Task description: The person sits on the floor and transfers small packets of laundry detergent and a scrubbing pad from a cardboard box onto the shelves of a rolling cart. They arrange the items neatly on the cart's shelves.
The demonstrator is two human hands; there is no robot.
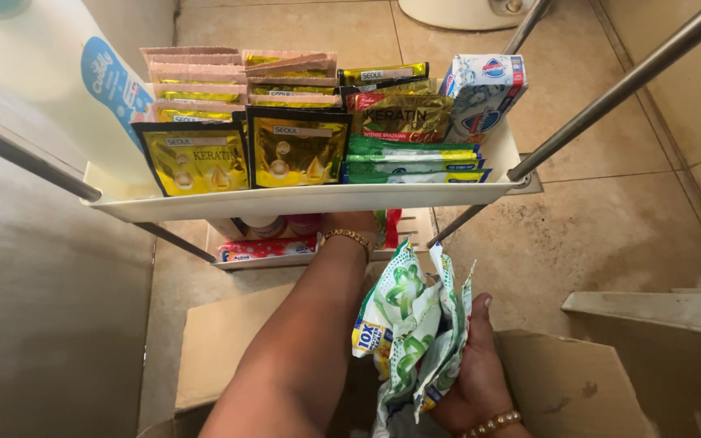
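Gold sachets (196,158), a blue-white soap box (480,93), a white bottle (50,89) on the upper shelf (302,199).

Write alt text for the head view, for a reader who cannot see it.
A person's left hand reaches under a white rack shelf toward a lower shelf, while the right hand holds a bunch of green-and-white sachets. The upper shelf holds rows of gold sachets, green sachets and a white bottle.
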